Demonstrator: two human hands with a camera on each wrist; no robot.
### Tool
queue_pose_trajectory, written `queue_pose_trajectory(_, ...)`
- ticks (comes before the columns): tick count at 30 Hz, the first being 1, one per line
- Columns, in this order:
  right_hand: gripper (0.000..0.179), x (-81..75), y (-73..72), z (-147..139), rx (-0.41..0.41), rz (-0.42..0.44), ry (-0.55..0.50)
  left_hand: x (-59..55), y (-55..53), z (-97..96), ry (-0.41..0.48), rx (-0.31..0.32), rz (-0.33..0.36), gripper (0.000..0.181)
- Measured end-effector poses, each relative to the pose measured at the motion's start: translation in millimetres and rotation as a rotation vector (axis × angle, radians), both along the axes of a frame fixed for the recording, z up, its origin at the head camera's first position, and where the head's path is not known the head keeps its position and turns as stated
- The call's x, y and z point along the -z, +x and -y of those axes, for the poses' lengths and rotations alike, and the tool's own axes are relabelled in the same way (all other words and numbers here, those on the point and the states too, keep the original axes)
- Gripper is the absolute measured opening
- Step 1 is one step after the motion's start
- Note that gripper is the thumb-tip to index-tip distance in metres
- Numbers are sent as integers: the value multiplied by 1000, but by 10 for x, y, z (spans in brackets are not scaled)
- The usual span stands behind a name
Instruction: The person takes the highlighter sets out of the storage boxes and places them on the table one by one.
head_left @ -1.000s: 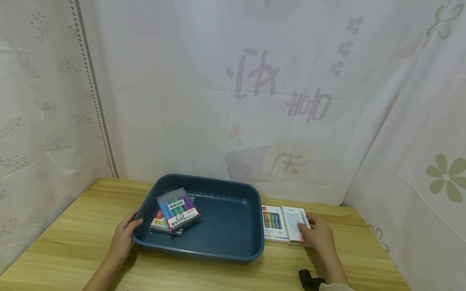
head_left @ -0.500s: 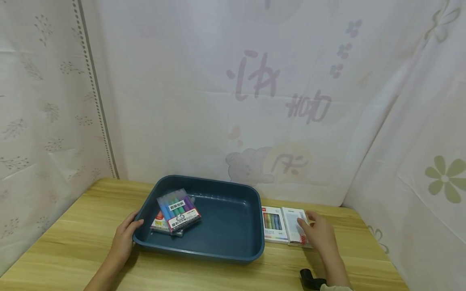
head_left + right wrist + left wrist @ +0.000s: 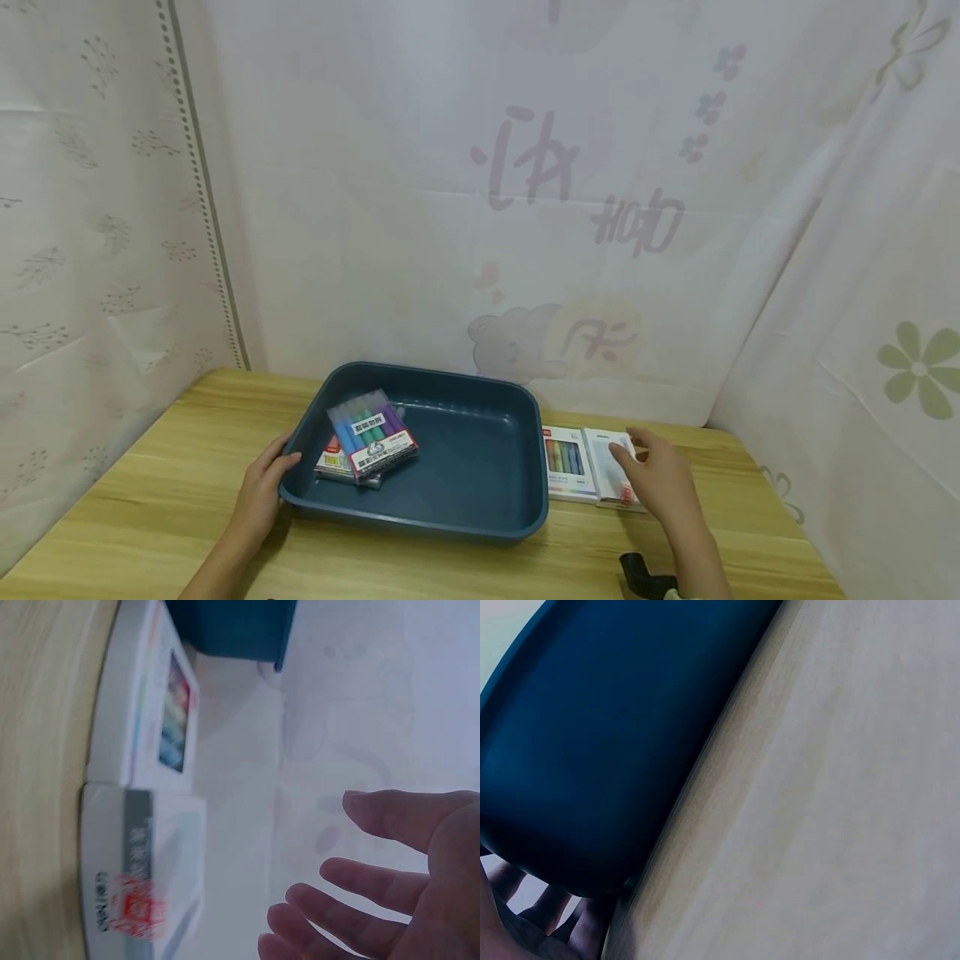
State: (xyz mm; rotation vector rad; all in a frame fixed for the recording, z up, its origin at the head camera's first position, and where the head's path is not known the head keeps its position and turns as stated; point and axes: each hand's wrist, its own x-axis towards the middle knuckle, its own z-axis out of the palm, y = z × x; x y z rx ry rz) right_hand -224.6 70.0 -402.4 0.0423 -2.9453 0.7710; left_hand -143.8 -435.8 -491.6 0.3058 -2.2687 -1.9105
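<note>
A dark blue plastic bin (image 3: pixel 465 467) stands on the table, and my left hand (image 3: pixel 262 483) grips its left side, thumb over the rim and fingers outside. In the left wrist view, the fingers (image 3: pixel 592 922) lie against the bin's outer corner. Inside the bin, a clear pack of coloured markers (image 3: pixel 371 433) lies across another pack (image 3: pixel 335 461). My right hand (image 3: pixel 663 479) is by the right edge of a white box (image 3: pixel 611 467); in the right wrist view its fingers are relaxed and apart from the box. Beside it lies a white box with a window showing coloured sticks (image 3: pixel 567 467).
A wooden table (image 3: pixel 450 571) carries everything. Near my right wrist is a black angled piece (image 3: pixel 641 575). Printed white curtains (image 3: pixel 420 208) hang behind the table and at both sides.
My right hand has lifted slightly off the white box, its thumb moving away from the box's face. My left hand and the bin stay in place; the view shifts slightly.
</note>
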Motion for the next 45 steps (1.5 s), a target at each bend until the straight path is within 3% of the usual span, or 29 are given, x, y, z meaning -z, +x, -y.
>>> queue_pose_trajectory(11, 63, -169, 132, 222, -70, -29, -23, 26, -25, -37, 6, -9, -23, 50)
queue_pose_trajectory(18, 56, -268, 140, 511, -130, -42, -71, 7, -11, -1, -46, -18, 15, 52)
queue_pose_trajectory(24, 53, -359, 170, 742, -159, -60, -104, -6, -11, -15, -16, -22, -21, 50)
queue_pose_trajectory(35, 49, -297, 104, 1107, -219, -68, -222, 11, -7, -13, -5, -31, -38, 49)
queue_pose_trajectory(45, 45, -273, 28, 1494, -303, -60, -202, -6, -5, -29, -1, -38, -47, 48)
